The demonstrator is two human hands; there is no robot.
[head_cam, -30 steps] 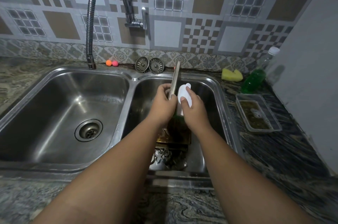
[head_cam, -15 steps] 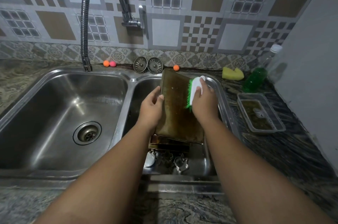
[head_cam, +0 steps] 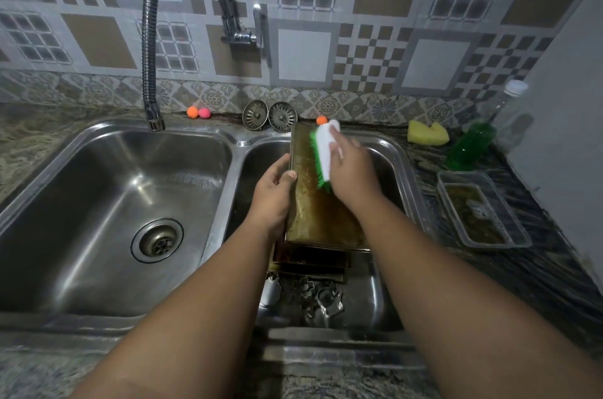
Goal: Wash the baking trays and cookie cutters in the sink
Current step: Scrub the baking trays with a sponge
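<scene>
A brown, greasy baking tray [head_cam: 321,219] stands tilted over the right basin of the steel double sink [head_cam: 404,167]. My left hand [head_cam: 274,199] grips its left edge. My right hand [head_cam: 350,172] holds a white scrub brush [head_cam: 323,150] with green bristles pressed against the tray's upper face. Below the tray lie more dark trays [head_cam: 310,263]. Several metal cookie cutters [head_cam: 318,296] sit at the basin's near end.
The left basin [head_cam: 107,203] has an open drain, with the flexible tap spout [head_cam: 150,39] above it. Two strainers [head_cam: 269,116] lean on the back ledge. A yellow sponge [head_cam: 427,133], a green soap bottle [head_cam: 473,144] and a plastic container [head_cam: 483,212] sit on the right counter.
The tray has turned from edge-on to face-up. The brush has moved from the tray's right side up and left toward its top edge.
</scene>
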